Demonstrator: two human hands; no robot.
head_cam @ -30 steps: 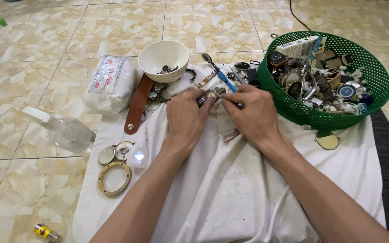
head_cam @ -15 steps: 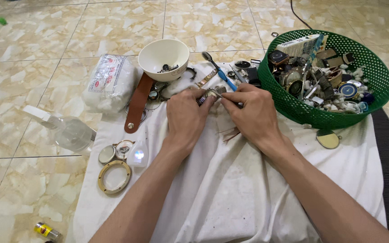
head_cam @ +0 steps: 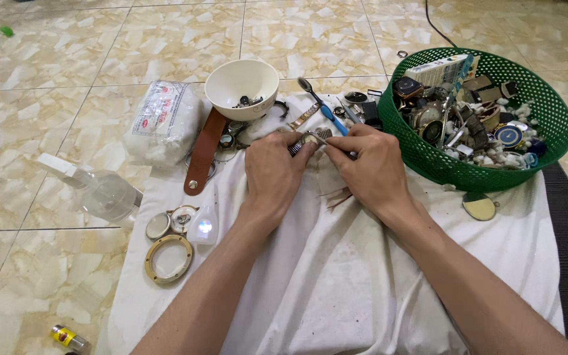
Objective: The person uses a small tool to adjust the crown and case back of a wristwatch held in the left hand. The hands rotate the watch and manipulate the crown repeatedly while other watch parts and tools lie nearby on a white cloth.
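Left hand (head_cam: 273, 172), right hand (head_cam: 371, 171) gripping metal watch (head_cam: 310, 138) over white cloth (head_cam: 336, 289).

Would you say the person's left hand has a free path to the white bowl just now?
Probably yes: the left hand lies just below the white bowl, with only cloth and small parts between. Its fingers hold a metal watch, though.

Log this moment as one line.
left hand: holds metal watch | right hand: works on it with thin tool | surface: white cloth | nearby: white bowl, green basket
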